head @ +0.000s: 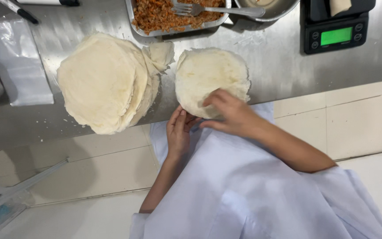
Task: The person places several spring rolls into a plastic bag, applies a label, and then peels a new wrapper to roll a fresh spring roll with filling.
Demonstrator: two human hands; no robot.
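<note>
A round, thin wrapper (pixel 211 75) lies flat on the steel tabletop (pixel 279 66), right at the near edge, just in front of the person. It is pale and floury, and it is as wide as it is long, so it has no long side to speak of.

The right hand (pixel 228 113) rests on the near part of this wrapper, fingers spread and pressing down on it. It is not closed around anything. Most of the wrapper lies beyond the fingers, toward the back of the tabletop.

The left hand (pixel 178 130) is at the near left edge of the same wrapper, fingers held straight and close together. Its fingertips touch the rim, or sit just under it; which one cannot be seen. It grips nothing that can be seen.

Both hands are right at the wrapper, but the right one is more on top of it.

To the left, close by, sits a big stack of wrappers (pixel 105 82). Behind, a tray of chopped filling (pixel 164 15) holds a fork (pixel 208 9). A small scale (pixel 336 33) stands at the back right.
</note>
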